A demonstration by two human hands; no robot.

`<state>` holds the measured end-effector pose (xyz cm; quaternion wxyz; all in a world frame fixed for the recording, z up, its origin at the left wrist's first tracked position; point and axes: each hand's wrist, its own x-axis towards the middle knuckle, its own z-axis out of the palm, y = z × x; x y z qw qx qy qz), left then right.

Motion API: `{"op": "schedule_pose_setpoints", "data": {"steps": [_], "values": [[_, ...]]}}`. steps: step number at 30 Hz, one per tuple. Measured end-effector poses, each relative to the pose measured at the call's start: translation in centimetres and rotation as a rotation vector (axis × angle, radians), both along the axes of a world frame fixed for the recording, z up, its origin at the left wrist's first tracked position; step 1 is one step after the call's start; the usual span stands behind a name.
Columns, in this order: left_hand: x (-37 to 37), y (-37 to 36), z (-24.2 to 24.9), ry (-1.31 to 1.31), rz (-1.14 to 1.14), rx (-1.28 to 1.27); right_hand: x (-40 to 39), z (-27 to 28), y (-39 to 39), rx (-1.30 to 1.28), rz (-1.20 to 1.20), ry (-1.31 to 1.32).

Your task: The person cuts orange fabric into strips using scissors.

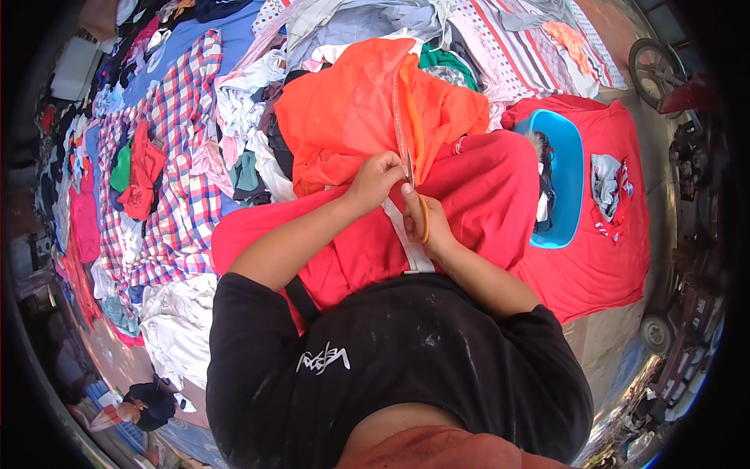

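One orange garment (344,117), spread over a red cloth (484,195) on the worktop; we grip its edge in our left hand (375,178), fingers closed on the fabric. One pair of scissors (414,184) with orange handles, held in our right hand (426,223), fingers closed through the handles, blades pointing up along the orange garment. One white strip (410,246) runs from under our hands toward our black shirt (391,367), which bears white script lettering we cannot read. One blue tub (566,180) sits on a red T-shirt (601,258) to our right, just beside the red cloth. One checked cloth (180,156), red, white and blue, lies to our left under mixed clothing.
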<state>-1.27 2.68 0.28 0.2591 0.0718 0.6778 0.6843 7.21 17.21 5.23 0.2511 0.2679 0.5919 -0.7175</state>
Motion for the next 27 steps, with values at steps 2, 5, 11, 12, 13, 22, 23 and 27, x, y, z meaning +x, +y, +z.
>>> {"op": "schedule_pose_setpoints", "data": {"steps": [2, 5, 11, 12, 13, 22, 23, 27], "values": [[0.0, -0.1, -0.3, 0.003, -0.009, 0.003, 0.2, -0.2, -0.1, -0.011, 0.012, 0.024], [0.1, -0.3, -0.5, 0.003, -0.018, -0.006, 0.3, -0.5, 0.0, -0.013, 0.044, 0.040], [0.0, -0.4, 0.0, 0.027, -0.025, -0.011, -0.5, 0.1, -0.3, -0.114, -0.013, -0.060], [0.0, -0.4, 0.0, 0.036, -0.027, -0.027, -0.8, 0.5, -0.4, -0.135, -0.014, -0.071], [0.0, -0.5, 0.1, 0.046, -0.030, -0.044, -1.0, 0.8, -0.4, -0.157, -0.014, -0.082], [0.7, -1.2, 1.0, -0.130, -0.164, 0.002, -2.6, 0.0, -0.7, -0.158, -0.084, -0.081], [0.6, -1.4, 1.1, -0.099, -0.168, 0.012, -3.1, 0.0, -0.5, -0.144, -0.035, -0.099], [0.9, -2.2, -0.3, -0.034, -0.173, -0.065, -3.9, -0.4, 1.2, -0.107, 0.108, -0.164]]}}
